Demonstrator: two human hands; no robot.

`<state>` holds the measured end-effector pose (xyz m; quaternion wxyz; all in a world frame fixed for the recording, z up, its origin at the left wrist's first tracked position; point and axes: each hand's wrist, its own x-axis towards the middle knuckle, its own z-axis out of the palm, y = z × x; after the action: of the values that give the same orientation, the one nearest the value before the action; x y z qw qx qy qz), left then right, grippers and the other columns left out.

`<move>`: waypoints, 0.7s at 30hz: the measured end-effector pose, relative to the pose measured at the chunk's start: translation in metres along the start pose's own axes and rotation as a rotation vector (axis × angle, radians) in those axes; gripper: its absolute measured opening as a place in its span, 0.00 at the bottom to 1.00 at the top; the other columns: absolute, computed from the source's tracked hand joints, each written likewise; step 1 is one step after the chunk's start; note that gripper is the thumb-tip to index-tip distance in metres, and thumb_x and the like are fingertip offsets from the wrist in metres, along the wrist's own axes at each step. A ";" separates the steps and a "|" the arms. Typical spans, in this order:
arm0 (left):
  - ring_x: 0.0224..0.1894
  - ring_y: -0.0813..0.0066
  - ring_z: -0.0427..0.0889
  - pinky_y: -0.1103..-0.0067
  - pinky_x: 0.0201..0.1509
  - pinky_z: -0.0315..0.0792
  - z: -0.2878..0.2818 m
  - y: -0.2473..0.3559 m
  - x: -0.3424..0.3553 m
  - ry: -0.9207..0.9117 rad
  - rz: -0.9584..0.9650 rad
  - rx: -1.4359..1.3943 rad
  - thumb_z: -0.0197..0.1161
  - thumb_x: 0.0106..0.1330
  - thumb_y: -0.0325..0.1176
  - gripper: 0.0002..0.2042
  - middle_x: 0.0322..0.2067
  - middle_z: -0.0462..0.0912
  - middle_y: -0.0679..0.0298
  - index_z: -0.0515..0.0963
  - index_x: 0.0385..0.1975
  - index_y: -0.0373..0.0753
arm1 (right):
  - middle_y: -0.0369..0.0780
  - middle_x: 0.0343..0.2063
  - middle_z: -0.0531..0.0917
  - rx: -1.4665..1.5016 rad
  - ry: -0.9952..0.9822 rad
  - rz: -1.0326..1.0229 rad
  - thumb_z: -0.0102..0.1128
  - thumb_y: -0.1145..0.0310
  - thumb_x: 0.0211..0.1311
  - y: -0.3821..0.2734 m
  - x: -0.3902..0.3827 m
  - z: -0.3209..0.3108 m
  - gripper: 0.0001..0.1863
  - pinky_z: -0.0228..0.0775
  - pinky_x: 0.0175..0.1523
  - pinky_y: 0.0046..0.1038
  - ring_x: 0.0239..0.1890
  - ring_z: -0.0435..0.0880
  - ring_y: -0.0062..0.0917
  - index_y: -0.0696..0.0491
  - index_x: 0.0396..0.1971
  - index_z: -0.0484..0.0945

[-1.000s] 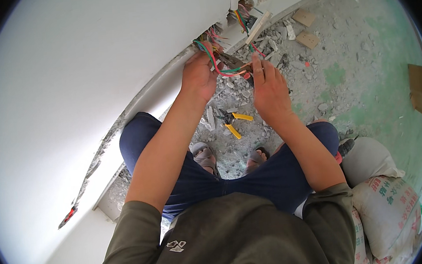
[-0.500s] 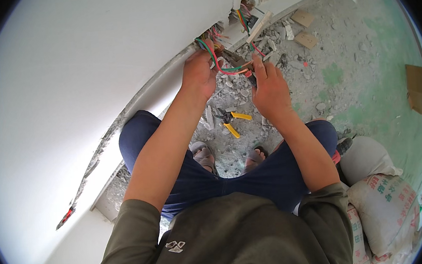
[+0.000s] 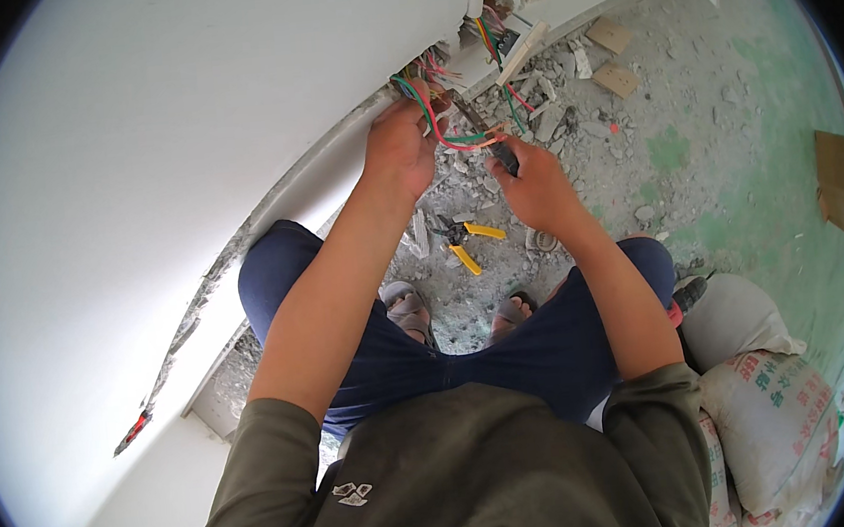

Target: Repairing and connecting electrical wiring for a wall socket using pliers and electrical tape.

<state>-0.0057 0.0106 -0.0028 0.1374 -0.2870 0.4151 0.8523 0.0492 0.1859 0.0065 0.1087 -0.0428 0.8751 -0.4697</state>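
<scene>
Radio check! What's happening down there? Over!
Left grip at red and green wires. Right grip holding dark-handled tool. Yellow-handled tool and rubble below, seemingly not blocking.

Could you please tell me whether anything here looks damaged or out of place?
Yes: coloured wires spill from a broken opening in the wall near the left hand. Beyond, a white plate sits tilted, not flush. Rubble litters the floor, with yellow-handled pliers lying open.
</scene>
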 end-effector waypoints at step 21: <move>0.46 0.74 0.72 0.72 0.51 0.64 -0.006 -0.001 0.003 -0.075 0.006 -0.023 0.57 0.66 0.34 0.05 0.41 0.80 0.67 0.77 0.37 0.43 | 0.38 0.32 0.79 0.995 -0.612 0.479 0.55 0.59 0.66 0.012 0.008 0.000 0.23 0.64 0.31 0.24 0.28 0.69 0.18 0.56 0.56 0.71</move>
<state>-0.0057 0.0062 -0.0083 0.1469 -0.2551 0.4005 0.8677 0.0414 0.1914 -0.0047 0.4630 0.0774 0.4664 -0.7497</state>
